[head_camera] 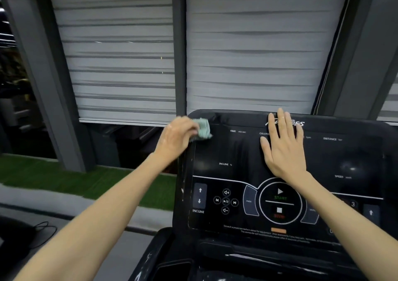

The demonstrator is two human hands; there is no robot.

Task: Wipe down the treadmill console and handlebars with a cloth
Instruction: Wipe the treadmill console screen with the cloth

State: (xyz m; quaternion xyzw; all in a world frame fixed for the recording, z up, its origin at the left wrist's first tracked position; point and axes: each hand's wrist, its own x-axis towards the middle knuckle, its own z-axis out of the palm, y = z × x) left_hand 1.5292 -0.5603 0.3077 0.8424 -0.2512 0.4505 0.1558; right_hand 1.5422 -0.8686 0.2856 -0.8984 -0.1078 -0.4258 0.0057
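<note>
Wiping the console [226, 151] at its top left corner, just left of frame centre, with a small pale-green cloth [202, 128] bunched up and pinched in the fingers of the left hand [178, 135]. Steadying with the right hand [284, 151], laid flat on the dark panel right of centre, fingers straight, gripping nothing. Seemingly early in the console step, with handlebars out of view. Next, probably: sweeping the cloth rightward and down toward the buttons [225, 201] at lower centre, lifting the right hand clear, pressing only lightly there to avoid triggering anything.
</note>
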